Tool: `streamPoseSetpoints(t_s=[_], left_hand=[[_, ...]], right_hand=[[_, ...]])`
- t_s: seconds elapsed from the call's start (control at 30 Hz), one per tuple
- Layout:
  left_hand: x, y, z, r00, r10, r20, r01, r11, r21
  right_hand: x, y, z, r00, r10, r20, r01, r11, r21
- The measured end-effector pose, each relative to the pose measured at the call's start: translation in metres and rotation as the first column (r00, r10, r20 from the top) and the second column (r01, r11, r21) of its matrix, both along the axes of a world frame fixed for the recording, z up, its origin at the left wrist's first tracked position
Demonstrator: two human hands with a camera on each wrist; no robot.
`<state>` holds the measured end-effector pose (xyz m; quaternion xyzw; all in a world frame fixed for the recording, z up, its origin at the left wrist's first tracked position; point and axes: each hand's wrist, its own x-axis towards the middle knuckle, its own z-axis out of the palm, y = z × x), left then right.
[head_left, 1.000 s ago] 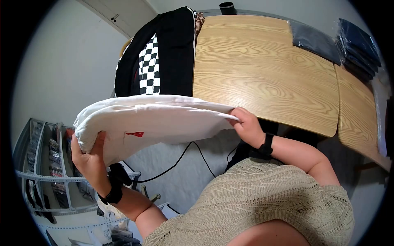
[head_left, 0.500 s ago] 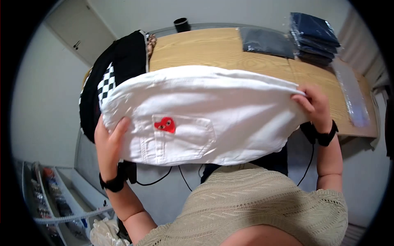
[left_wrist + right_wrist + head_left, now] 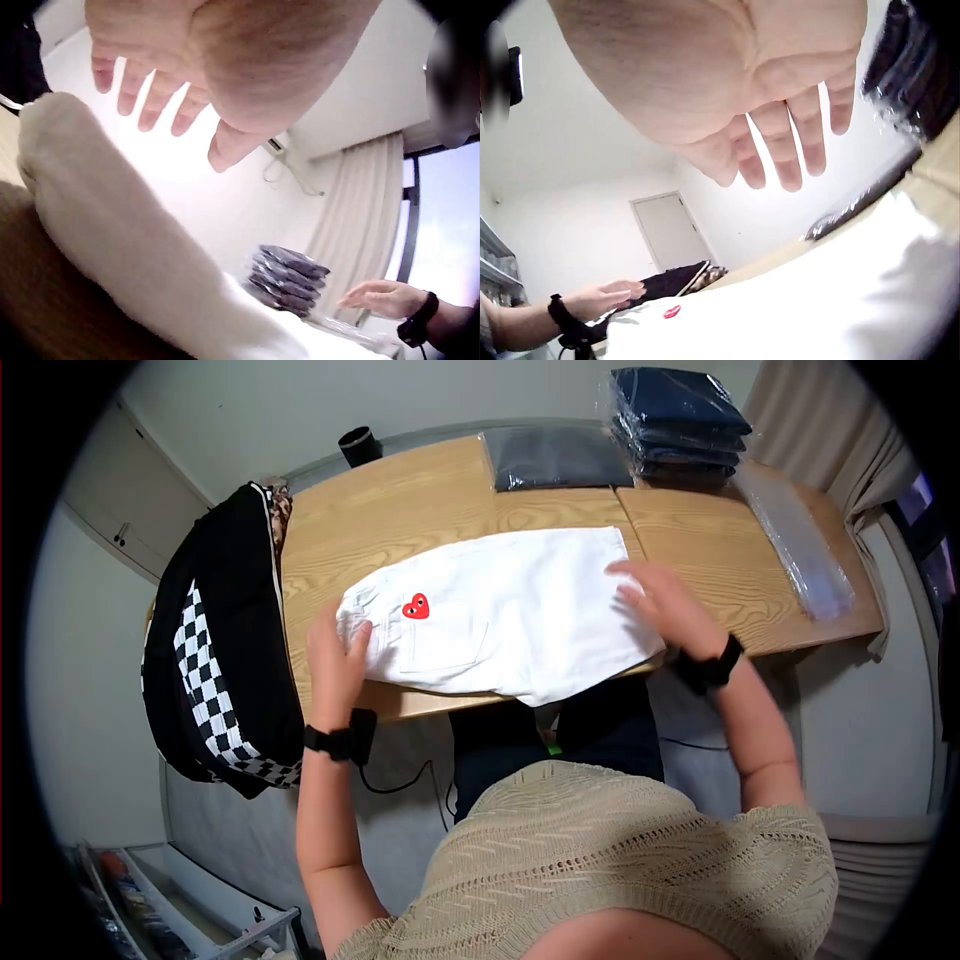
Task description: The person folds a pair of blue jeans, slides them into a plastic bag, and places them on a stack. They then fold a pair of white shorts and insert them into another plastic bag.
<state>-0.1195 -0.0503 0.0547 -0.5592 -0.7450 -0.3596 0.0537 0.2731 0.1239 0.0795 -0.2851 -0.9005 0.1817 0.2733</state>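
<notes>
Folded white trousers [image 3: 540,610] lie flat on the wooden table near its front edge. A red heart patch with eyes [image 3: 416,606] sits by the back pocket on their left part. My left hand [image 3: 338,660] is over the waistband end, its fingers spread and relaxed in the left wrist view. Over the opposite end is my right hand [image 3: 665,605], also with fingers extended and nothing gripped. Both palms [image 3: 247,52] show bare in the wrist views, above the white cloth [image 3: 135,240].
A black bag or garment with a checkered panel [image 3: 210,690] hangs over the table's left end. At the back are a dark bagged garment [image 3: 560,458], a stack of navy bagged garments [image 3: 680,425] and a black cup [image 3: 360,447]. Clear plastic bags [image 3: 800,550] lie at right.
The white trousers, held up between both hands earlier, have come down onto the table. Both hands have let go of them. The head view has turned to the right.
</notes>
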Motion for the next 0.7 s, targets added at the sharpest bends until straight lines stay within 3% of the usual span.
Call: streamPoseSetpoints(t_s=[0.03,0.1,0.17,0.27,0.33,0.4,0.7], left_hand=[[0.017,-0.006,-0.002,1.000,0.002,0.008,-0.002,1.000,-0.016],[0.053,-0.013,-0.006,0.927,-0.322,-0.191,0.336,0.941,0.044],[0.096,-0.018,0.004,0.861,-0.481,-0.165,0.452,0.873,-0.183],[0.125,-0.015,-0.011,0.833,-0.536,-0.139,0.468,0.816,-0.339],[0.129,-0.012,-0.035,0.834,-0.511,-0.210,0.399,0.820,-0.410],[0.131,-0.012,-0.039,0.826,-0.494,-0.272,0.362,0.834,-0.417],[0.123,-0.013,-0.036,0.837,-0.516,-0.184,0.411,0.814,-0.411]], right_hand=[[-0.001,-0.015,-0.012,0.996,0.027,0.090,-0.027,1.000,0.002],[-0.009,-0.047,-0.039,0.969,-0.068,0.239,0.037,0.991,0.130],[-0.017,-0.064,-0.058,0.951,-0.128,0.280,0.127,0.992,0.021],[-0.026,-0.075,-0.075,0.934,-0.228,0.273,0.186,0.967,0.172],[-0.028,-0.075,-0.077,0.921,-0.291,0.258,0.216,0.935,0.282],[-0.029,-0.076,-0.076,0.920,-0.293,0.259,0.217,0.934,0.284],[-0.030,-0.074,-0.079,0.922,-0.302,0.243,0.231,0.932,0.280]])
